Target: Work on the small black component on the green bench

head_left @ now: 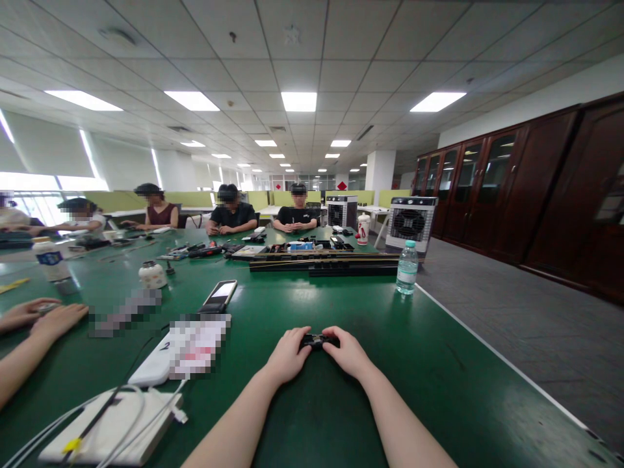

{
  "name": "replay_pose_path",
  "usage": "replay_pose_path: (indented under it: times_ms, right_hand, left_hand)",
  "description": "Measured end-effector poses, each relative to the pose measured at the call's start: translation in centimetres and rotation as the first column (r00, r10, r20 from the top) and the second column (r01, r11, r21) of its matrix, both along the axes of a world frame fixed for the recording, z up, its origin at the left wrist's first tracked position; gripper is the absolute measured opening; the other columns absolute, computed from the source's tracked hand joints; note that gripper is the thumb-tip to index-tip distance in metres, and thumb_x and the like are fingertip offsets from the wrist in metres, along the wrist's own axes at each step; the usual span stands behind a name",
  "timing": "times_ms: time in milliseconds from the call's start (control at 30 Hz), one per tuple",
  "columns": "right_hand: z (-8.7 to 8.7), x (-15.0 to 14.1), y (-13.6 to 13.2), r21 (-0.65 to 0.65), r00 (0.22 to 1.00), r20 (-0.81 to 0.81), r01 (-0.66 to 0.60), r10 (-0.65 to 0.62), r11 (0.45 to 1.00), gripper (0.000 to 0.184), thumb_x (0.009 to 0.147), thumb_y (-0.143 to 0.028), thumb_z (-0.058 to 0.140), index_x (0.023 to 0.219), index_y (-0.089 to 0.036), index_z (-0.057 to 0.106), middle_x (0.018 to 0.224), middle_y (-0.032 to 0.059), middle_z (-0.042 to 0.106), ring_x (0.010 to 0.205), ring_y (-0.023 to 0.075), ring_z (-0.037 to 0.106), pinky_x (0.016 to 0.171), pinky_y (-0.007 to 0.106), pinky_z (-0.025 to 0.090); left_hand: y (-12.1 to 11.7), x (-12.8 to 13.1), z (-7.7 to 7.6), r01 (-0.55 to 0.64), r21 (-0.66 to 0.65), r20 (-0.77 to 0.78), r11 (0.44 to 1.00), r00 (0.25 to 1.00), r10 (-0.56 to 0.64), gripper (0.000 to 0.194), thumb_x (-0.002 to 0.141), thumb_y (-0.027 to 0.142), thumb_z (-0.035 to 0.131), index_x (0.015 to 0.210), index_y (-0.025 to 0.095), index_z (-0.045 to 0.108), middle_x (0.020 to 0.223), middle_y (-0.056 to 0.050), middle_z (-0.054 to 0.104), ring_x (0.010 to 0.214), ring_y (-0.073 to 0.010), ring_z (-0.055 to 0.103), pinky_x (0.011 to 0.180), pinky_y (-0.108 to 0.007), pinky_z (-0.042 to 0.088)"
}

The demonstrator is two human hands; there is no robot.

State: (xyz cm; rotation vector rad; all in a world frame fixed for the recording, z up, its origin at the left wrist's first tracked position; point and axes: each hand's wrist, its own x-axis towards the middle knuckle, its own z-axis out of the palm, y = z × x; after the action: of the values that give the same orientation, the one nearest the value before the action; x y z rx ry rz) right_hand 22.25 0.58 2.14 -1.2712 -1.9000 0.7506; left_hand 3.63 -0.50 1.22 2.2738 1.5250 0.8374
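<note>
Between my two hands, just above or on the green table (370, 403), is a small dark oblong part (318, 339) with a lighter metallic middle; its exact kind is too small to make out. My left hand (290, 354) grips its left end between thumb and fingers. The right end is pinched the same way by my right hand (347, 351). My fingers cover both ends, so only the centre shows.
A water bottle (406, 268) stands right, near the table edge. Long black rails (324, 265) lie across the far side. Left are a phone (220, 296), a white power bank (153, 361), a white box with cables (114, 422) and a co-worker's hands (58, 322).
</note>
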Motion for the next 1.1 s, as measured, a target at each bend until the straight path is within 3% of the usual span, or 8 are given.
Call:
replay_pose_path:
  times_ms: [267,633,933,1100]
  right_hand:
    - [0.23,-0.06,-0.03,-0.008,1.000,0.000,0.007,-0.007,1.000,0.032,0.070,-0.027,0.059,0.101,-0.019,0.062,0.102,0.0062,0.066,0.097,0.0202,0.060,0.090,0.034,0.044]
    - [-0.11,-0.51,-0.11,0.094,0.995,0.096,-0.045,0.036,0.995,0.033,0.068,-0.027,0.063,0.101,-0.024,0.066,0.104,0.0042,0.066,0.101,0.0231,0.057,0.091,0.038,0.042]
    - [0.19,-0.67,-0.45,0.092,0.994,0.113,-0.004,-0.007,0.996,0.036,0.069,-0.025,0.062,0.105,-0.023,0.064,0.107,0.0055,0.066,0.103,0.0235,0.055,0.092,0.038,0.040]
    - [0.08,-0.67,-0.35,0.092,0.992,0.129,-0.006,-0.006,0.996,0.026,0.071,-0.025,0.060,0.096,-0.023,0.066,0.102,0.0042,0.066,0.099,0.0224,0.056,0.090,0.036,0.040]
  left_hand:
    - [0.02,-0.04,-0.09,0.008,0.002,0.009,1.000,1.000,-0.008,0.042,0.078,0.020,0.050,0.120,0.018,0.051,0.119,-0.009,0.057,0.111,-0.0233,0.049,0.098,-0.038,0.037]
    - [-0.15,-0.02,0.14,0.034,0.007,0.024,0.999,0.999,-0.034,0.047,0.074,0.021,0.055,0.121,0.021,0.051,0.118,-0.006,0.058,0.109,-0.0236,0.050,0.097,-0.038,0.037]
    - [-0.07,-0.03,0.05,0.013,-0.013,0.024,1.000,1.000,-0.013,0.046,0.076,0.021,0.055,0.121,0.020,0.051,0.118,-0.007,0.058,0.110,-0.0234,0.050,0.096,-0.037,0.038]
    - [-0.04,-0.08,-0.11,0.013,-0.008,0.020,1.000,1.000,-0.013,0.045,0.075,0.024,0.056,0.120,0.019,0.051,0.119,-0.008,0.058,0.111,-0.0242,0.049,0.097,-0.038,0.038]
